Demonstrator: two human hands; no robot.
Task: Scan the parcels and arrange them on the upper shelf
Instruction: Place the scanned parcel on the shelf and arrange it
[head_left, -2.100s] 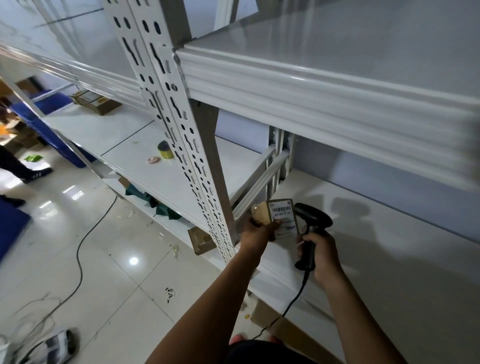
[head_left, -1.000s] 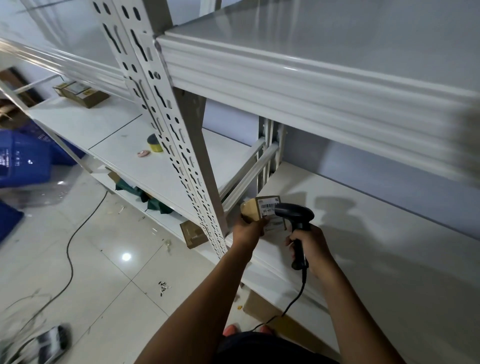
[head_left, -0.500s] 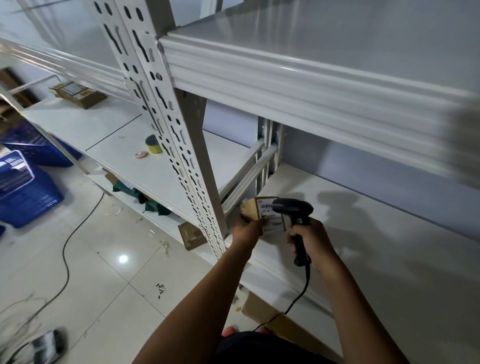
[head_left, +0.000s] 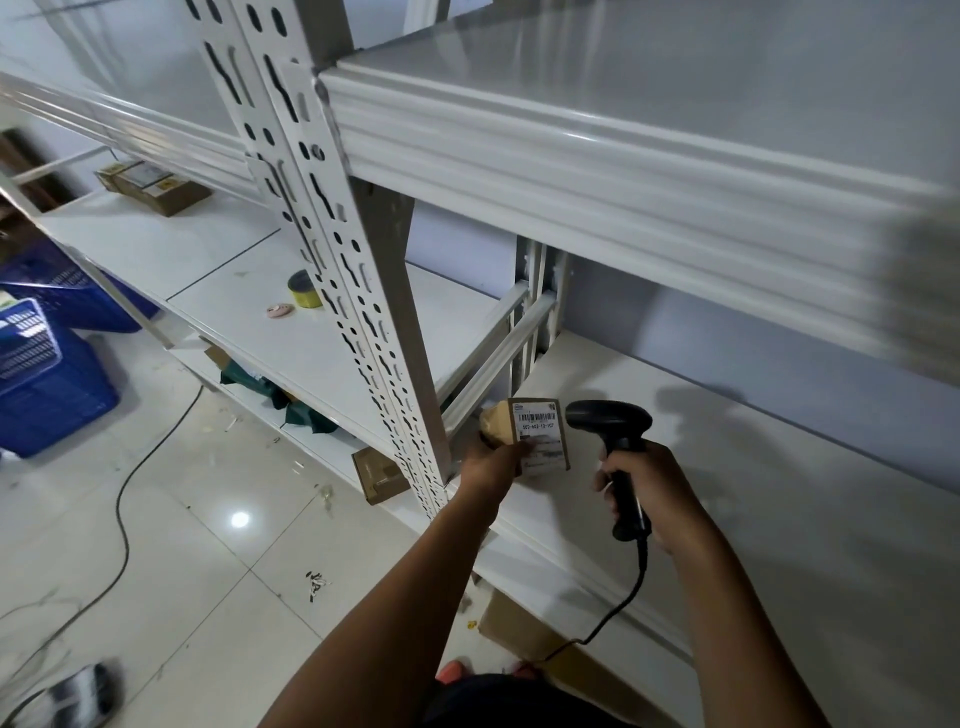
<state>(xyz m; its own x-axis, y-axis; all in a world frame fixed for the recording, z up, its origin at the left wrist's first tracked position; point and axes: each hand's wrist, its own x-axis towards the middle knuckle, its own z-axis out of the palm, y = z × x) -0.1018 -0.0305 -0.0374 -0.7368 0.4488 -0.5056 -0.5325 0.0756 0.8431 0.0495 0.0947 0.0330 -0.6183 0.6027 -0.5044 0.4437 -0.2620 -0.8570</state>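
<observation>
- Left hand (head_left: 491, 465) grips a small parcel (head_left: 537, 431) from below, with its fingers curled round the lower left corner. Right hand (head_left: 649, 488) is wrapped round the handle of a black barcode scanner (head_left: 613, 431).
- Upper shelf (head_left: 623, 156): white sheet-metal deck with a ribbed front lip. It spans 12 to 3 o'clock, and the parcel is well below it.
- Middle shelf (head_left: 779, 519): smooth white deck at 3 to 5 o'clock, under both hands. The parcel is held over its front left corner; contact with the deck cannot be determined.
- Upright post (head_left: 332, 260): slotted pale steel running from 11 o'clock down to centre. It stands just beside the left wrist, at the parcel's 9 o'clock.
- Floor (head_left: 208, 571): glossy white tiles at 7 to 9 o'clock, crossed by a black cable (head_left: 124, 519).
- Blue crates (head_left: 47, 384): perforated plastic, on the floor at 9 o'clock.
- Brown cartons (head_left: 156, 182): flat cardboard on the adjoining bay at 10 o'clock.
- Parcel detail: brown wrapping, rectangular, with a white barcode label facing the camera. The scanner head sits just beside it at its 3 o'clock.
- Scanner cord (head_left: 623, 608): thin and black, trailing toward 6 o'clock.
- Yellow tape roll (head_left: 303, 290) and pink disc (head_left: 280, 310): near each other on the adjoining bay, left of the post.
</observation>
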